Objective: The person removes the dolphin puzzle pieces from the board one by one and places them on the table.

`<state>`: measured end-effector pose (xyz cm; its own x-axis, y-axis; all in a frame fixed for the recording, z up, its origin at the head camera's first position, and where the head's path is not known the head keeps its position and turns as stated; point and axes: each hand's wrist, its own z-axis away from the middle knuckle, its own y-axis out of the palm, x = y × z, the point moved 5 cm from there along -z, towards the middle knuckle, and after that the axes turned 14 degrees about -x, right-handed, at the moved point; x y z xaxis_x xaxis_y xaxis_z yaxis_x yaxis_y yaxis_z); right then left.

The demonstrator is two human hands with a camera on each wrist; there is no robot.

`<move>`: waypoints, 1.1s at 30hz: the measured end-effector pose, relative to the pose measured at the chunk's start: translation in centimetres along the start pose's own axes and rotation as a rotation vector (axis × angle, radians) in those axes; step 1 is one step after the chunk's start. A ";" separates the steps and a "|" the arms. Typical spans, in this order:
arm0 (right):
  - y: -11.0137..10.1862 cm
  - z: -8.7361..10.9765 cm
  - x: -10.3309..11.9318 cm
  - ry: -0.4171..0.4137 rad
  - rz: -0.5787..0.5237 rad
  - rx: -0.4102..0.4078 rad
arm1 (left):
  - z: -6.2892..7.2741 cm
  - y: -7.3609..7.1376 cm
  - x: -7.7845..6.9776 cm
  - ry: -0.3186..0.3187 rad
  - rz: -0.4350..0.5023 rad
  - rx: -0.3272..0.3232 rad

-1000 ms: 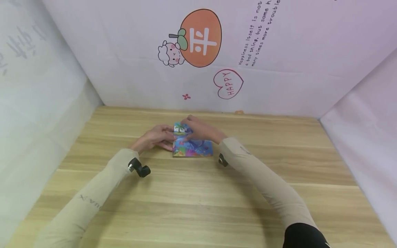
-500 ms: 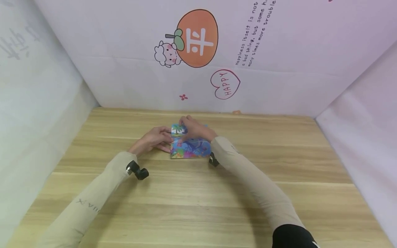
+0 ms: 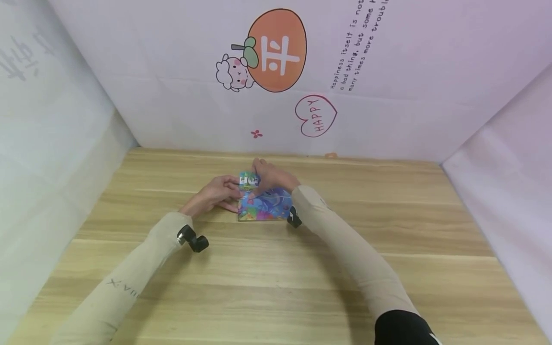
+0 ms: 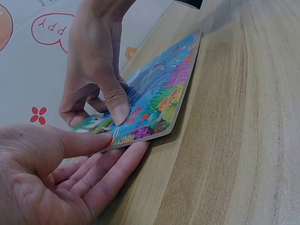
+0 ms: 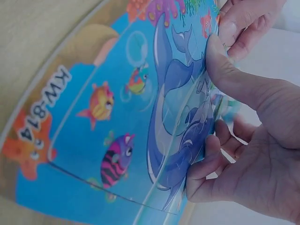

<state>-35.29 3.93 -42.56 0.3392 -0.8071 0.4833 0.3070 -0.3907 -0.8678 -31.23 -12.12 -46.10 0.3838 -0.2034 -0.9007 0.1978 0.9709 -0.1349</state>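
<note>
A jigsaw puzzle board (image 3: 260,212) with a sea picture lies toward the back of the table; dolphins, fish and "KW-814" show in the right wrist view. My left hand (image 3: 217,190) grips its left edge, thumb (image 4: 91,143) on top and fingers underneath. Over the upper left part bends my right hand (image 3: 273,178). Its thumb (image 5: 225,70) presses the picture and its curled fingers (image 5: 208,157) pinch at the surface. Between them a greenish-white patch (image 5: 228,110) is blurred, and I cannot tell whether it is a piece or film. Shiny lines cross the picture.
The wood-grain table (image 3: 276,282) extends toward me and to both sides. Close behind the board rises a white printed back wall (image 3: 189,110), with white side walls left and right. Small black wrist cameras (image 3: 192,238) sit on both sleeves.
The right hand has shifted slightly left over the board, and the palm-tree patch by its fingers looks altered and blurred. The left hand keeps its hold on the left edge.
</note>
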 end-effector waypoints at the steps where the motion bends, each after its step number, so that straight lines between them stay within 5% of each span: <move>1: -0.1 0.0 0.0 0.000 -0.020 -0.009 | 0.0 0.0 -0.1 0.000 -0.004 -0.001; 7: -0.2 0.2 -0.2 -0.005 -0.141 -0.056 | 0.0 -0.2 -0.6 0.006 -0.019 -0.004; 19: -0.2 0.4 -0.5 -0.079 -0.192 -0.070 | -0.1 -0.2 -0.8 0.008 -0.025 -0.007; 33: 0.1 1.4 -1.1 0.155 -0.475 -0.189 | 0.2 0.0 -0.2 -0.009 -0.029 -0.004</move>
<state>-34.39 5.46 -43.00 0.0625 -0.5724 0.8176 0.2246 -0.7901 -0.5703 -31.13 -12.12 -45.87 0.3861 -0.2325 -0.8927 0.2052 0.9651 -0.1627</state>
